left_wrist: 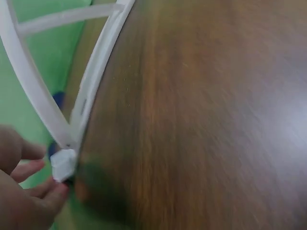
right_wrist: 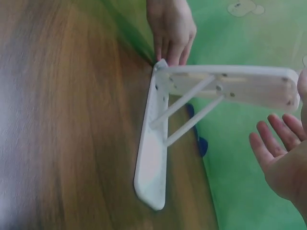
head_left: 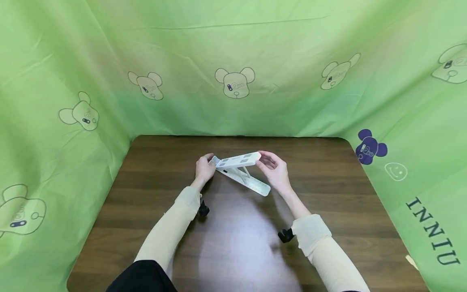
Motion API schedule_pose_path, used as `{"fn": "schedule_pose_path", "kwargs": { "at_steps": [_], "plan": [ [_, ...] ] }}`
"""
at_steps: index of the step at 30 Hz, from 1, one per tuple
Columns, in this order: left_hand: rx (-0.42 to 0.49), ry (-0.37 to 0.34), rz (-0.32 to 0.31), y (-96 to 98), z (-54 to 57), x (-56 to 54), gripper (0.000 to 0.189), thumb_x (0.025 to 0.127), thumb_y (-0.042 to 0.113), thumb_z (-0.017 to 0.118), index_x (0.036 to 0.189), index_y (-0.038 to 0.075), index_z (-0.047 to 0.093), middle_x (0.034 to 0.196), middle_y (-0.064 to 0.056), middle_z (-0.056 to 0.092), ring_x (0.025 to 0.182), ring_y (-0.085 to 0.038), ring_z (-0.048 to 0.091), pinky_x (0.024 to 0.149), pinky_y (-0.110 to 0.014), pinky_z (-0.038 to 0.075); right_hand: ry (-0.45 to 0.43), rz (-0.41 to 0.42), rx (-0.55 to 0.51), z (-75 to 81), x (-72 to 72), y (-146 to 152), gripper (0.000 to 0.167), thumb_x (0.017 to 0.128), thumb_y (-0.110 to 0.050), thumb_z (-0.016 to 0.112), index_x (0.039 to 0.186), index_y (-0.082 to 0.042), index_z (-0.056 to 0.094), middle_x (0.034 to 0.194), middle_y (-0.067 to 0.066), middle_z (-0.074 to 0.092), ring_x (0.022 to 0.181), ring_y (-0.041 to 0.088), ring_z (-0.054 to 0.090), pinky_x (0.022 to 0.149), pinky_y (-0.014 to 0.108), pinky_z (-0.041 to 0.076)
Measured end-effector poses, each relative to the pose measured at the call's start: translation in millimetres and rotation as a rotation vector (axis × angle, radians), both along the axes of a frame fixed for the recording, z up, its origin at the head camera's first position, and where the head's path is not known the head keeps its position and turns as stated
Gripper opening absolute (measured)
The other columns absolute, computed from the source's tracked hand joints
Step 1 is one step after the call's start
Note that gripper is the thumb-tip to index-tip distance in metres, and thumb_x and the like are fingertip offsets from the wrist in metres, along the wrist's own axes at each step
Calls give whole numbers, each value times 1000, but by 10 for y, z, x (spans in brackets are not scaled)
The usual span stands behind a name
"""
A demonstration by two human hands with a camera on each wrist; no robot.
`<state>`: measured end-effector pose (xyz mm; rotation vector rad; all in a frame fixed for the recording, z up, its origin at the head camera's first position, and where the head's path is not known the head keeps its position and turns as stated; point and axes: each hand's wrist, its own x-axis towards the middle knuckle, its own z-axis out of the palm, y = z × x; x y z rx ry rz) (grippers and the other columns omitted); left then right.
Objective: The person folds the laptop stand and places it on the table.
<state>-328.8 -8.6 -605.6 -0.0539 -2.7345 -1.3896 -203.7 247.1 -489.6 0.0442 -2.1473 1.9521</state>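
Note:
A white folding stand [head_left: 238, 159] is held between both hands over the middle of the table. Its upper plate [right_wrist: 235, 79] is raised from the lower plate [right_wrist: 152, 158], and two thin struts [right_wrist: 184, 103] span the gap. At the hinged end, my left hand [head_left: 205, 168] pinches the small lip [left_wrist: 63, 164] between thumb and fingers. My right hand [head_left: 274, 169] grips the free end of the upper plate, thumb on one side and fingers on the other. In the right wrist view the plate's end meets the thumb at the frame edge, and the other fingers spread below.
The brown wooden table [head_left: 153, 202] reaches back to a green curtain [head_left: 233, 117] printed with bear heads, which also closes off both sides. A small pale piece [head_left: 412, 261] lies at the table's right edge. Dark wrist mounts [head_left: 286, 235] hang under the sleeves.

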Motion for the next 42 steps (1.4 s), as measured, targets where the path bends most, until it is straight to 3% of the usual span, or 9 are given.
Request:
{"fn": "schedule_pose_path", "kwargs": {
  "at_steps": [6,10,13,20,23,28,33,36,42],
  "plan": [
    [-229,158,-188,-151,-19,232,51,103,14,70,152,3,64,154,-24,64,150,-42,58,127,-52,47,-13,58,72,-116,59,154,37,113,-2,56,146,16,59,147,41,62,117,-10,69,103,6,53],
    [-358,191,-303,-211,-45,343,59,105,20,72,158,1,56,163,-23,57,160,-41,47,133,-51,40,-65,69,214,-268,84,226,37,116,-9,54,143,14,63,145,36,66,129,14,73,103,5,51],
    [-383,217,-360,-209,-75,380,62,105,25,73,159,0,54,164,-21,57,160,-40,46,133,-51,41,-65,100,357,-462,64,308,39,111,-12,63,141,13,66,139,35,70,131,40,72,105,16,58],
    [-267,184,-317,-106,-64,415,56,106,27,73,155,2,60,153,-22,67,142,-40,66,117,-55,55,-32,144,699,-1233,-125,617,54,106,-36,75,152,-10,66,151,20,69,143,43,64,118,59,52],
    [-235,153,-297,-74,-40,439,53,106,25,73,153,1,63,147,-22,71,133,-42,71,111,-57,59,-18,190,764,-1366,-148,645,57,104,-30,78,154,-10,64,157,19,64,150,46,56,121,67,46],
    [-244,122,-289,-46,-2,441,52,107,24,72,155,5,62,147,-20,71,131,-41,72,110,-57,59,28,189,829,-1285,-76,580,60,97,-20,84,151,-5,65,158,16,64,155,45,51,121,66,47],
    [-305,104,-276,-45,26,437,51,107,24,72,156,10,63,143,-20,74,125,-41,75,103,-57,62,19,199,818,-1115,47,497,62,97,-32,84,148,-1,67,160,16,62,157,47,46,120,68,46],
    [-334,111,-250,-37,31,427,50,104,25,77,152,13,67,135,-22,77,117,-43,78,95,-59,63,21,206,789,-1028,114,447,63,96,-36,85,145,0,70,159,15,63,158,46,45,118,70,46],
    [-373,172,-196,-14,-4,336,41,100,26,81,140,18,77,123,-18,83,104,-44,81,85,-58,64,5,186,752,-937,178,360,58,94,-20,86,144,4,69,157,20,62,159,49,42,126,71,39]
  ]
}}
